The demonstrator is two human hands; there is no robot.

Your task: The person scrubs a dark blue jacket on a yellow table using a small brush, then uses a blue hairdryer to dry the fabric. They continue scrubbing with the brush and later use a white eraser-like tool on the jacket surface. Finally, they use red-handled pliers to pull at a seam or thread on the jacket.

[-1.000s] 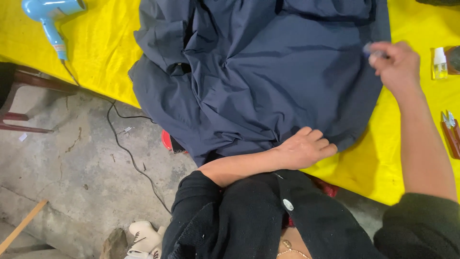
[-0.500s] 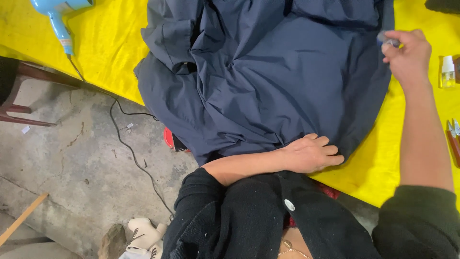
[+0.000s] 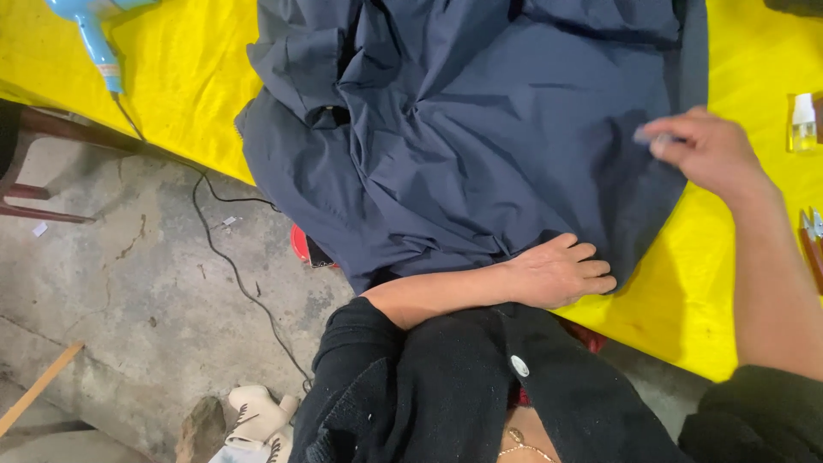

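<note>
One small clear bottle [image 3: 803, 123] stands beside the right hand [image 3: 711, 154].

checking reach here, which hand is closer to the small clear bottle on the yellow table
Right. The right hand hovers over the jacket's edge, just beside the bottle. The left hand presses the hem, much farther away.

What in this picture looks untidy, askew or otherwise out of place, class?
The dark blue garment lies rumpled and bunched on the yellow table, its lower edge hanging past the table's edge under the left hand. The blue hair dryer sits at the table's edge, its cord trailing across the cracked floor.
</note>
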